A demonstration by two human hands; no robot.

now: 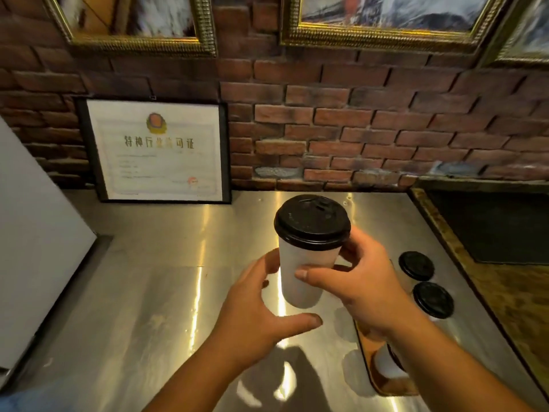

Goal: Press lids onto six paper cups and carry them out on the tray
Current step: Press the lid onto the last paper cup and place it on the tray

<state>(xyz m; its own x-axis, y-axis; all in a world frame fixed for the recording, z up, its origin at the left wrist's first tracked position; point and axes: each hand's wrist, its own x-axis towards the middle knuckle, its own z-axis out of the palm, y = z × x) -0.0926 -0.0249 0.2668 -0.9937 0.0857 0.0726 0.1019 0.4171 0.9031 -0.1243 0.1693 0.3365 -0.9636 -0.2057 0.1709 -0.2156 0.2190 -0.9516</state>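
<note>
Paper cup (pixel 297 257), black lid (pixel 312 221) seated, is held above the steel counter (pixel 148 292). The right hand (pixel 356 281) wraps its mid-wall; the left hand (pixel 255 316) is spread beside it, perhaps touching. Thin-walled, likely crushable: hold gently under the lid.

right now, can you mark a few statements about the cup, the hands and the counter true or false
1. The right hand grips the white paper cup. True.
2. The held cup is unlidded. False: a black plastic lid sits on it.
3. The framed white certificate lies flat on the shiny steel counter. False: it stands against the red brick wall.
4. Two more black-lidded cups stand to the right of the held one. True.
</note>
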